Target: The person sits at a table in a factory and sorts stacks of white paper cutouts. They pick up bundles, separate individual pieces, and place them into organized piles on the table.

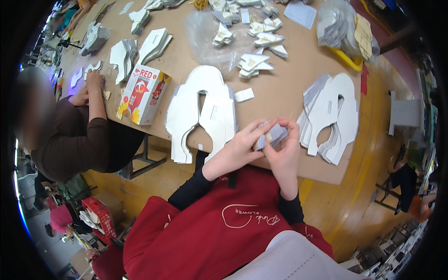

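Pinching a small grey-white folded card piece (272, 134) btwn both hands, left hand (233, 151) and right hand (284, 154) each w/ a narrow fingertip grip on it, just above the brown worktop (280, 93) edge. Risk, imo: piece slips off the edge, or an elbow nudges the flat white die-cut card stack (205, 112) beside.
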Demonstrator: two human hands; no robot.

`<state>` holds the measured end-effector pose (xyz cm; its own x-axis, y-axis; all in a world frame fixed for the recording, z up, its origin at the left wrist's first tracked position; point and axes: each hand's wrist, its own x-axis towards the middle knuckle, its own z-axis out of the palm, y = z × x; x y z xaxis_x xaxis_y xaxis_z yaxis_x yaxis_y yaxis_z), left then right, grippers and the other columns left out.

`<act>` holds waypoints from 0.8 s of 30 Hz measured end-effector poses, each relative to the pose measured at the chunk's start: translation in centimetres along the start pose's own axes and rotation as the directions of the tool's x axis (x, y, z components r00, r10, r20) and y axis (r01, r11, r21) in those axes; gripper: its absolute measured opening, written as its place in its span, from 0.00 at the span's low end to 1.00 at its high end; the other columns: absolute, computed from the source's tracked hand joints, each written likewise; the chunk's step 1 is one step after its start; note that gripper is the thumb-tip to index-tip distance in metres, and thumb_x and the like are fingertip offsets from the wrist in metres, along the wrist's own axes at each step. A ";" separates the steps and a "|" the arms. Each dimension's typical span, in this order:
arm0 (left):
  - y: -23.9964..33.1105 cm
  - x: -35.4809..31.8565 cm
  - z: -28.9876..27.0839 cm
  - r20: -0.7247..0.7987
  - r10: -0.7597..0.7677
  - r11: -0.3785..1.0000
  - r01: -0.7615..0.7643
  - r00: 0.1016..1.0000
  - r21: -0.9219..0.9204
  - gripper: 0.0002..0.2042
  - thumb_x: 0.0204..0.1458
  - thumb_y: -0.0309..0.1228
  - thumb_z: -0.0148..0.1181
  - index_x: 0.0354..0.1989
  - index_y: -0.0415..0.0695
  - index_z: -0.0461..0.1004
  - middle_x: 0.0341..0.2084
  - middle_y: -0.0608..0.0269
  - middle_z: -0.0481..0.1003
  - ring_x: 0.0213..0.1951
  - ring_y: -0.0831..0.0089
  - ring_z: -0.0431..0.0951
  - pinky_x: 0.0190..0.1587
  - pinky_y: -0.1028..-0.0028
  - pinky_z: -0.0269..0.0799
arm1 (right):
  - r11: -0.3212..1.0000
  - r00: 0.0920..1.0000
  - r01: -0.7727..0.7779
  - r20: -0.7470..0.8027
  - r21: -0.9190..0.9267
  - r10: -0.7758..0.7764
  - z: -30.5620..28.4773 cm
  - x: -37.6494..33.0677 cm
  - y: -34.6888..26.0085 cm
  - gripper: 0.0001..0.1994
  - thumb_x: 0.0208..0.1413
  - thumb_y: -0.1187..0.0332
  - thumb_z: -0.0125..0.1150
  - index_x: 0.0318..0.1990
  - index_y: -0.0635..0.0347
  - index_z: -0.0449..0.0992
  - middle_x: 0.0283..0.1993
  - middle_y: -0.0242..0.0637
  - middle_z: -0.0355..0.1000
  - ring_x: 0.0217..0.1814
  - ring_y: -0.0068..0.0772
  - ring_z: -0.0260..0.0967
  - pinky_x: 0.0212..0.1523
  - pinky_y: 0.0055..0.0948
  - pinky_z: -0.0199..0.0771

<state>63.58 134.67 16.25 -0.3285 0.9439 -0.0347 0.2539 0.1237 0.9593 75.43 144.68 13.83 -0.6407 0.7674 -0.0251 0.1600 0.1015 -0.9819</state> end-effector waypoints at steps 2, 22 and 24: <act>0.1 0.1 -0.1 -0.006 0.014 1.000 -0.014 1.000 -0.005 0.36 0.43 0.16 0.61 0.66 0.45 0.61 0.54 0.50 0.66 0.53 0.55 0.71 0.54 0.68 0.69 | 1.000 1.000 -0.001 -0.008 0.004 0.001 0.2 0.1 -0.2 0.24 0.48 0.76 0.66 0.53 0.65 0.64 0.53 0.46 0.70 0.52 0.37 0.71 0.48 0.31 0.72; -2.6 0.1 -4.4 -0.206 -0.204 0.350 -0.125 0.957 -0.928 0.14 0.44 0.17 0.43 0.40 0.47 0.62 0.37 0.52 0.72 0.23 0.81 0.61 0.22 0.82 0.55 | 0.622 0.774 0.626 0.477 -0.471 -0.417 -0.1 2.8 1.7 0.14 0.51 0.79 0.57 0.46 0.57 0.76 0.57 0.42 0.69 0.64 0.51 0.63 0.62 0.43 0.64; -2.7 0.3 -3.8 -0.193 -0.273 0.388 -0.075 0.943 -0.919 0.14 0.43 0.18 0.44 0.39 0.48 0.63 0.34 0.56 0.72 0.21 0.83 0.60 0.21 0.82 0.53 | 0.623 0.772 0.631 0.460 -0.463 -0.440 -0.6 2.5 1.0 0.15 0.51 0.81 0.55 0.46 0.58 0.76 0.58 0.44 0.68 0.64 0.52 0.63 0.62 0.44 0.63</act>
<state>59.27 133.47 14.69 -0.5542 0.7969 -0.2406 -0.7123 -0.3044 0.6324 74.45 147.03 12.85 -0.9100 0.2563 0.3259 0.0432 0.8404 -0.5402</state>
